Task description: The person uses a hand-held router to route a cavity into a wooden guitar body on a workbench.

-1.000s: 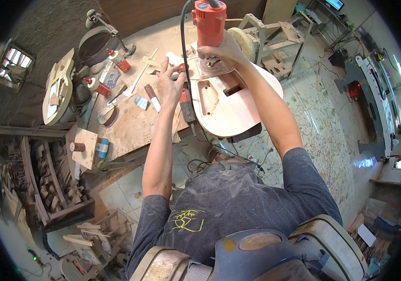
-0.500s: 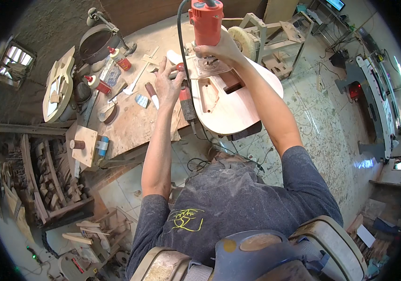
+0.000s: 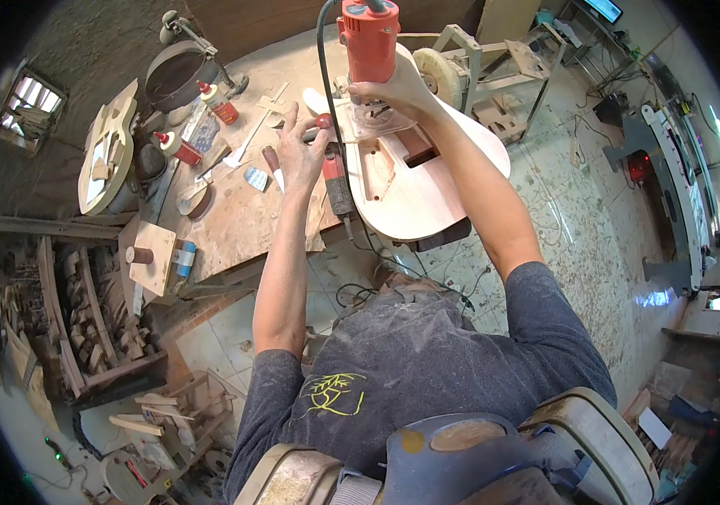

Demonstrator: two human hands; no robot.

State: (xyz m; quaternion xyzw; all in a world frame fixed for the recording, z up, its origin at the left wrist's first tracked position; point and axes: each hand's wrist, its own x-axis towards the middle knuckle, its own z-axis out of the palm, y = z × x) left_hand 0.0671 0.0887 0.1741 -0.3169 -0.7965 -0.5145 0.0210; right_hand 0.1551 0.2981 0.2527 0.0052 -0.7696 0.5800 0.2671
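Observation:
My right hand [image 3: 395, 91] is wrapped round the lower housing of a red router [image 3: 370, 42]. The router stands upright on its clear base plate [image 3: 379, 123], on top of a pale wooden guitar body [image 3: 410, 202]. Routed cavities show in the wood, and the bit is hidden. My left hand [image 3: 301, 151] is beside the body's left edge, its fingers spread and thumb apart. Close to its thumb and fingertips is a round red knob [image 3: 324, 121]; whether they touch it I cannot tell. A black cable [image 3: 324, 67] runs down between my hands.
A red and black power tool [image 3: 337, 187] lies at the bench's front edge. On the wooden bench [image 3: 238, 215] are glue bottles [image 3: 218, 103], a lamp [image 3: 181, 74] and a paper scrap [image 3: 255, 178]. Another guitar body [image 3: 107, 156] is far left. Wood offcuts [image 3: 103, 307] fill a crate.

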